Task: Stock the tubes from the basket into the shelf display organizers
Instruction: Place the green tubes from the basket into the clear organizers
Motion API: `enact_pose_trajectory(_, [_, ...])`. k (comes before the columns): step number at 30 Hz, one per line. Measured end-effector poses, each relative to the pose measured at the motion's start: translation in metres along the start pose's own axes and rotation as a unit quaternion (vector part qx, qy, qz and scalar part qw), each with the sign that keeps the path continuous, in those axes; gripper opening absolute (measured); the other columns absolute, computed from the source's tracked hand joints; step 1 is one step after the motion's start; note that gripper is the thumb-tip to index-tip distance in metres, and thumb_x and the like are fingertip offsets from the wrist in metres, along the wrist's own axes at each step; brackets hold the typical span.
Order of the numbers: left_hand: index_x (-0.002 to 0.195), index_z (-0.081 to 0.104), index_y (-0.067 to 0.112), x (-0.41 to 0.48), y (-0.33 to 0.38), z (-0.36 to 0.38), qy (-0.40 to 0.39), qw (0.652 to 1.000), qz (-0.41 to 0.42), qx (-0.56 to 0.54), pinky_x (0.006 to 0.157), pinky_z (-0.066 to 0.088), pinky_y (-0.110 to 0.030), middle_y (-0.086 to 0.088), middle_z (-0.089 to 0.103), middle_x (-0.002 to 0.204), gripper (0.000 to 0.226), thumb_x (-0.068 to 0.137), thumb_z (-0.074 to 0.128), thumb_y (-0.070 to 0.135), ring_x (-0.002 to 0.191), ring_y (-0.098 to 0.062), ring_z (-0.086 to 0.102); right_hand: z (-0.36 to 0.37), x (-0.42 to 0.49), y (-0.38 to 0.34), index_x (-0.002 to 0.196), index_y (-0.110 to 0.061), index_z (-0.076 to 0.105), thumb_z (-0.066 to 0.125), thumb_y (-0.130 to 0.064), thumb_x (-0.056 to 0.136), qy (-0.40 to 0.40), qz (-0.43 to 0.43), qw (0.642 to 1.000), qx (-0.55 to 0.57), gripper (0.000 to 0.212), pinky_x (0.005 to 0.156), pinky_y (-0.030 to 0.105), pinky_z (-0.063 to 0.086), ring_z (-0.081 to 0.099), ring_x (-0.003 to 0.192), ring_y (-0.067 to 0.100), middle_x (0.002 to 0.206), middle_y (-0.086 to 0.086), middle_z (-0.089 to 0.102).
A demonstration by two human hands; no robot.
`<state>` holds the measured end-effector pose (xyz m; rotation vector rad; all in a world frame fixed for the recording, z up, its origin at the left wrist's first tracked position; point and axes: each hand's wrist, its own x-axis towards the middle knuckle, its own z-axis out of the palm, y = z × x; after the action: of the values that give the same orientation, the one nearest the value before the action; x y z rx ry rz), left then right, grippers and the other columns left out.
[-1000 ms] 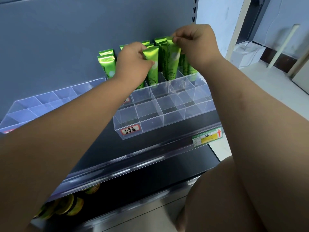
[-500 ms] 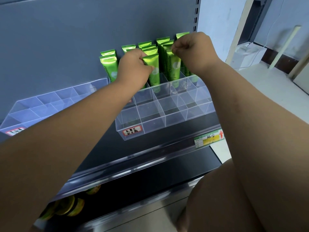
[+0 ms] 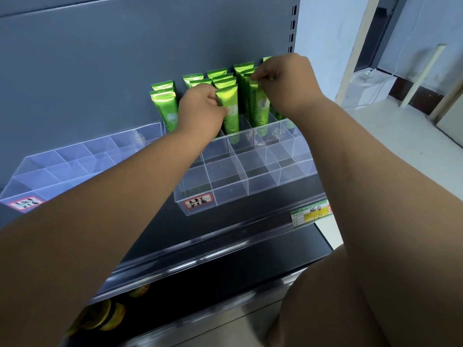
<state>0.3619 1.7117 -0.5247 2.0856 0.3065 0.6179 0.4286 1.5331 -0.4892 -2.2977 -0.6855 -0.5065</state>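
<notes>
Ann: What is the left hand [image 3: 200,110] doing?

Ben: Its fingers are curled round a green tube [image 3: 230,106], near the tube's top. The tube stands up straight. Its bottom end is down in one box of the clear organizer [image 3: 263,182].

Ann: And the right hand [image 3: 285,78]?

Ben: It pinches the flat top of a second tube [image 3: 259,106] between thumb and fingertips. The other fingers are curled in. That tube stands just to the right of the first one, in the next box. The two tubes are close, side by side.

Ann: Where is the organizer?

Ben: It sits on the right side of the dark shelf [image 3: 250,211], far back by the grey back wall [image 3: 100,58]. More green tubes [image 3: 162,101] stand in its far rows, behind the hands and to their left.

Ann: What else is on the shelf?

Ben: Another clear organizer [image 3: 62,169] sits to the left. The right one has a white label with a red edge [image 3: 199,201] on its near side. A green and yellow price tag [image 3: 310,212] is stuck on the shelf's front strip, on the right. On the lower shelf, near and left, lie some round yellow and green things [image 3: 105,316]. It is too dark there to tell what they are.
</notes>
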Motion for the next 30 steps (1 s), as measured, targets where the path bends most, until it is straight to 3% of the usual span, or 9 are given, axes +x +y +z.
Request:
enact_pose_trajectory(11, [0.076,0.058,0.025,-0.0006,-0.0034,0.0005,0.0,1.0,0.008,-0.011,0.083,0.062,-0.047,0.001,0.06,0.072,0.03,0.081,0.081,0.006,0.078,-0.023,0.064,0.0032,0.0013,0.0049,0.109,-0.019,0.079,0.052,0.0,0.089,0.012,-0.004,1.0,-0.016,0.038,0.082,0.017,0.043,0.067,0.103,0.02,0.112,0.002,0.075])
enact_pose_trajectory(14, [0.081,0.061,0.01,-0.0005,-0.0035,0.0004,-0.009,1.0,0.018,-0.002,0.082,0.061,-0.049,-0.003,0.061,0.073,0.02,0.08,0.08,0.007,0.082,-0.032,0.069,0.0041,0.0013,0.0032,0.108,-0.019,0.079,0.052,-0.001,0.089,0.014,-0.009,1.0,-0.018,0.038,0.081,0.018,0.043,0.067,0.103,0.02,0.111,0.001,0.075])
enact_pose_trajectory(18, [0.091,0.061,-0.003,-0.0013,-0.0035,-0.0005,-0.01,1.0,0.027,0.008,0.081,0.061,-0.049,-0.018,0.067,0.081,0.024,0.08,0.08,0.008,0.09,-0.041,0.069,0.0058,0.0008,0.0019,0.107,-0.019,0.079,0.052,-0.001,0.088,0.022,-0.011,1.0,-0.017,0.037,0.085,0.023,0.049,0.067,0.101,0.02,0.109,0.001,0.075])
enact_pose_trajectory(22, [0.088,0.063,0.003,-0.0026,-0.0028,0.0001,-0.016,1.0,0.023,0.003,0.081,0.062,-0.049,-0.012,0.068,0.08,0.021,0.08,0.081,0.009,0.09,-0.038,0.071,0.0051,0.0007,0.0025,0.108,-0.018,0.079,0.051,0.001,0.088,0.026,-0.015,0.999,-0.026,0.039,0.083,0.022,0.048,0.067,0.102,0.022,0.11,0.002,0.075])
enact_pose_trajectory(25, [0.078,0.062,0.016,-0.0037,-0.0054,0.0004,-0.017,1.0,0.016,-0.008,0.081,0.062,-0.048,-0.013,0.072,0.084,0.02,0.081,0.082,0.011,0.089,-0.035,0.072,0.0038,0.0006,0.0026,0.108,-0.018,0.079,0.05,0.002,0.087,0.025,-0.021,0.999,-0.038,0.041,0.08,0.021,0.044,0.066,0.102,0.023,0.109,0.003,0.075])
enact_pose_trajectory(30, [0.077,0.063,0.024,-0.0063,-0.0087,0.0005,-0.013,1.0,0.005,-0.017,0.082,0.062,-0.046,-0.007,0.073,0.084,0.021,0.082,0.081,0.016,0.087,-0.028,0.073,0.0029,-0.001,0.0013,0.107,-0.017,0.079,0.05,0.002,0.087,0.026,-0.029,0.999,-0.037,0.04,0.084,0.025,0.049,0.067,0.102,0.023,0.109,0.004,0.076])
